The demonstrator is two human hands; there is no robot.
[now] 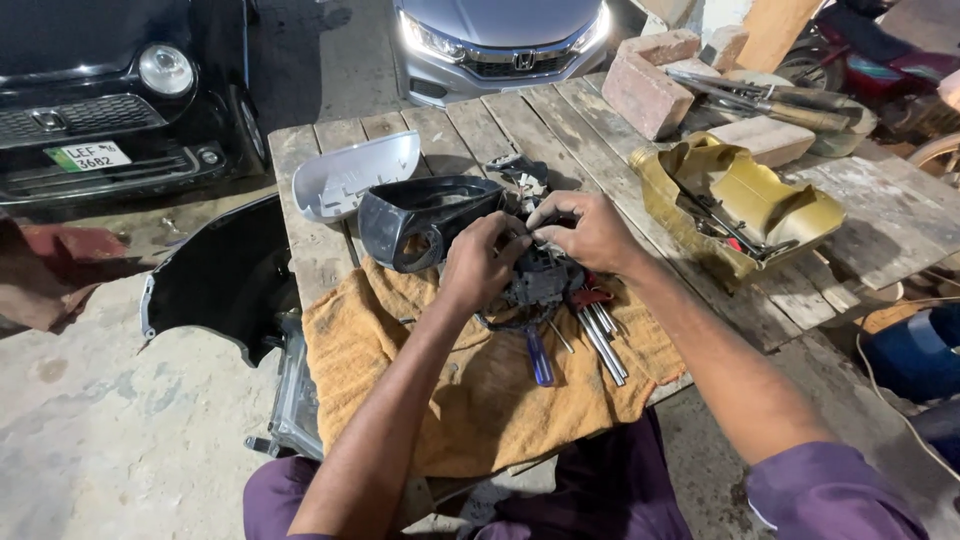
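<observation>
Surface (330, 255): plank top, orange cloth (480, 385) spread on it. Mirror shell (425, 222) lies on the cloth's far edge, already stripped; its grey cover (355, 175) sits apart behind. Mechanism (540, 285) out on the cloth, mid-disassembly by the look. Left hand (485, 262) clamps it, right hand (590, 232) fingers pinch a small part on top. Screwdrivers (590, 335) just beside it.
</observation>
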